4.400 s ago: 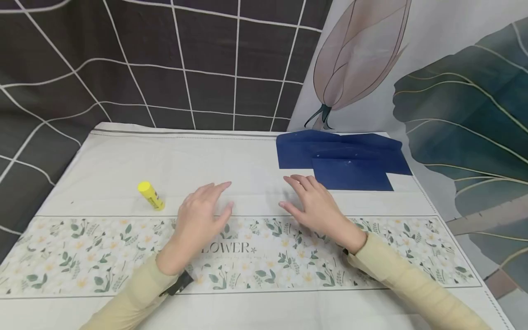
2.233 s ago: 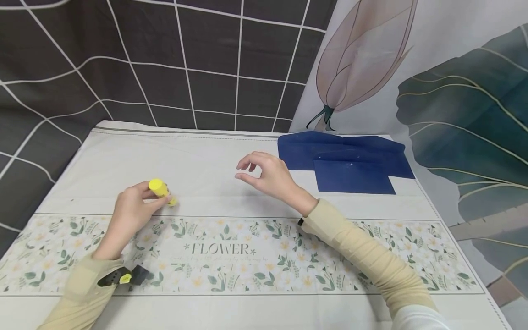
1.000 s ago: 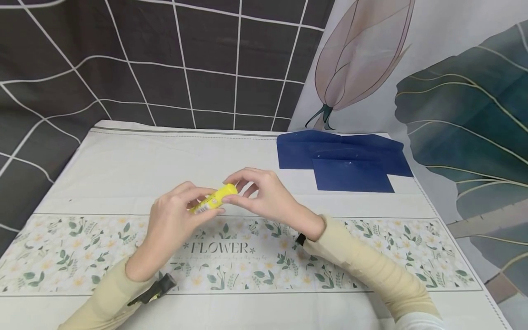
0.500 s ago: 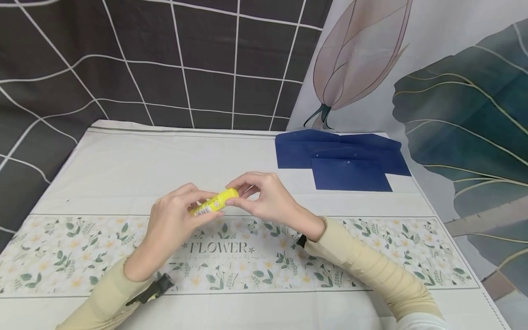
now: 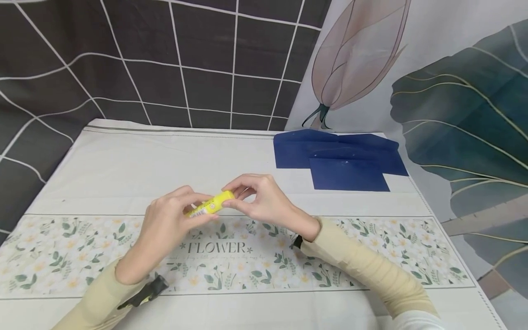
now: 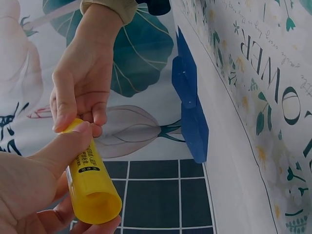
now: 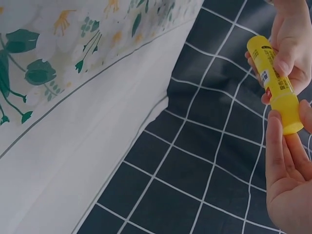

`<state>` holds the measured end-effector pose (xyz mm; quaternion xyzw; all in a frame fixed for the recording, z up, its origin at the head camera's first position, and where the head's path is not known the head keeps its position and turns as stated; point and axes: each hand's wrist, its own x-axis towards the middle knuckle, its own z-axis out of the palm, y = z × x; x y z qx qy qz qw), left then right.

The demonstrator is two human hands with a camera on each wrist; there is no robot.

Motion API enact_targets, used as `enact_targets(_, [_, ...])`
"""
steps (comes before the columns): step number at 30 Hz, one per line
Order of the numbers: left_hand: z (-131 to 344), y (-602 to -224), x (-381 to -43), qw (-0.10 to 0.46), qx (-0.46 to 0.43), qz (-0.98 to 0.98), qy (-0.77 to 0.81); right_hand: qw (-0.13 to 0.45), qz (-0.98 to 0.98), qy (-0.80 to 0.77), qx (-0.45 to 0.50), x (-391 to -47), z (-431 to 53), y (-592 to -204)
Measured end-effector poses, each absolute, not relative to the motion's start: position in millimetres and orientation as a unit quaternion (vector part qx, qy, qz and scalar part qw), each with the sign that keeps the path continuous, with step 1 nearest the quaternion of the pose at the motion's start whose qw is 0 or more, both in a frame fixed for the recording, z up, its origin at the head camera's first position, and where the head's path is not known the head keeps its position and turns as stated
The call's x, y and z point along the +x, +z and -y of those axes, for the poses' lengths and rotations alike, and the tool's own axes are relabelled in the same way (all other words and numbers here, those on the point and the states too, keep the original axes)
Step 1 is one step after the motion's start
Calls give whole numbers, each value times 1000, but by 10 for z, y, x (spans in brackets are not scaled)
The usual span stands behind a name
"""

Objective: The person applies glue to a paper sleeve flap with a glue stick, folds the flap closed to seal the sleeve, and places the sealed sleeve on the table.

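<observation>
From my station I'm seeing left hand (image 5: 166, 216) clamping its fingers (image 6: 68, 147) on tube (image 5: 211, 205) above cloth (image 5: 165, 160) (label (image 7: 276, 80) showing), right hand (image 5: 268, 200) newly clamping the plain end (image 7: 288, 115); 2 grips are probably steadying it.

Tube (image 5: 209, 206): up over the table (image 5: 136, 169)
Left fingers (image 5: 198, 221): at its eight o'clock end
Right fingers (image 5: 241, 181): at its two o'clock end
Envelopes (image 5: 350, 175): overlapping on the table, two o'clock from the tube
Cloth (image 5: 210, 50): behind everything, twelve o'clock

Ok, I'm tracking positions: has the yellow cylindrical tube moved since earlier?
Yes, rightward in the head view: the tube was left of the grey FLOWER lettering, now appears above it.
</observation>
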<state>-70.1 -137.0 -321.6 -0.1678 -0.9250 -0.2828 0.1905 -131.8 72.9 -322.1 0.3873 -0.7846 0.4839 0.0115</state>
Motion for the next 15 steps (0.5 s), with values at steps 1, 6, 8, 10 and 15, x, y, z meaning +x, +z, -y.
enact_targets(1, [1377,-3211,-700,189,-169,925,-282,11,784,484,388,-1316,-725,-3216])
enact_targets(6, [1409,-3200,-711,153,-167,931,-285,8,777,491,394,-1314,-741,-3182])
enact_targets(8, [1430,-3199,-712,135,-160,935,-286,8,774,496,394,-1324,-756,-3170])
enact_targets(10, [1448,-3206,-711,125,-153,938,-286,8,773,500,389,-1341,-771,-3165])
enact_targets(15, [1478,-3239,-708,126,-137,940,-285,5,778,508,371,-1383,-791,-3178])
